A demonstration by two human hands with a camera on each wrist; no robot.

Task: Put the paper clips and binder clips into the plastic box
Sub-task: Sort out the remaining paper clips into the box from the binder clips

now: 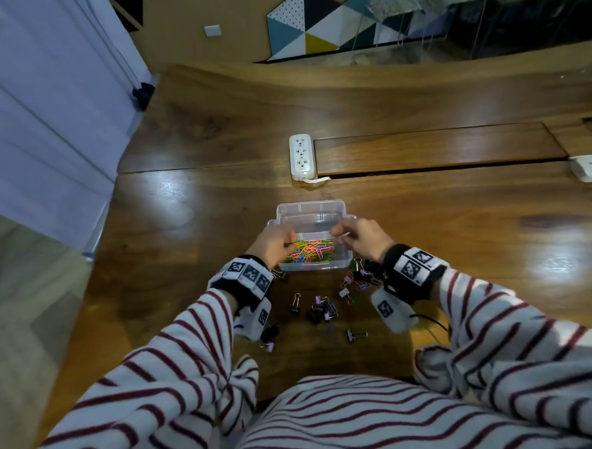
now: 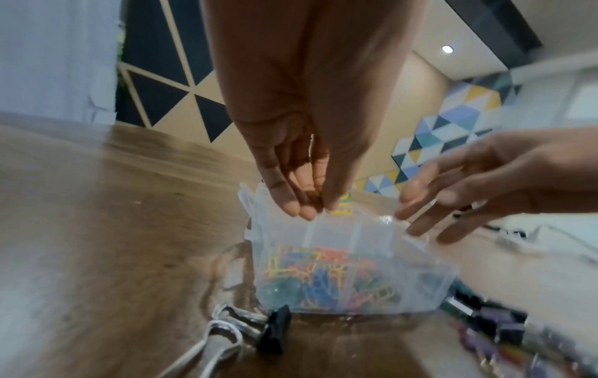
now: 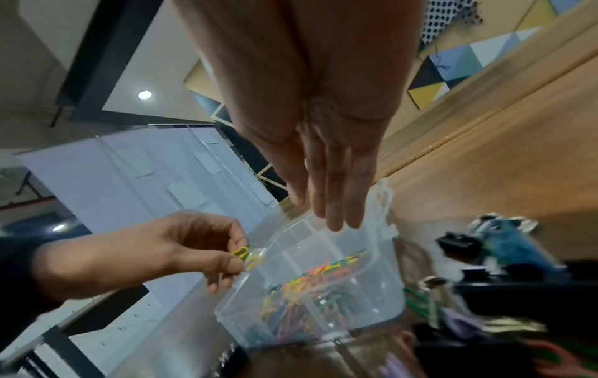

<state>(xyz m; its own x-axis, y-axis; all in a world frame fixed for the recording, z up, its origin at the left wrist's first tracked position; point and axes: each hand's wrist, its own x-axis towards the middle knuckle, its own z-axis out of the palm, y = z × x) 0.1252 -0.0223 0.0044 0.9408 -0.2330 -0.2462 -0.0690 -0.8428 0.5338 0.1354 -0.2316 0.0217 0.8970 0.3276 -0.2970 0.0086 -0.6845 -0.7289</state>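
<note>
Nearest, striped sleeves (image 1: 179,378) and marker wristbands (image 1: 247,273). Just beyond, binder clips (image 1: 321,308) strewn loose on the tabletop (image 1: 192,229), black and lilac, between the wrists and off toward the right wrist; one black clip (image 2: 275,330) lying just short of the box's near wall in the left wrist view.

Next, clear box (image 1: 315,262) standing open on the tabletop, its lid (image 1: 309,211) tipped back on the far side. Inside, a heap of paper clips (image 1: 310,252) in pink, yellow, green and blue, piled toward the left half (right half mostly bare).

Over the box's left edge, left hand (image 1: 273,244), fingers (image 3: 237,240) drawn together, pinching a few paper clips, green and yellow (image 3: 242,252), right at the rim. Over the right edge, right hand (image 1: 364,238), fingers (image 3: 336,202) straight and close together, tips pointing down at the rim, holding nothing (whether touching the plastic, cannot tell).

Farther on, white power strip (image 1: 300,155) flat on the tabletop, well apart from the box, cord at its near end; another white strip (image 1: 591,167) at the right edge. Beyond, wall panel (image 1: 315,20) of coloured triangles.
</note>
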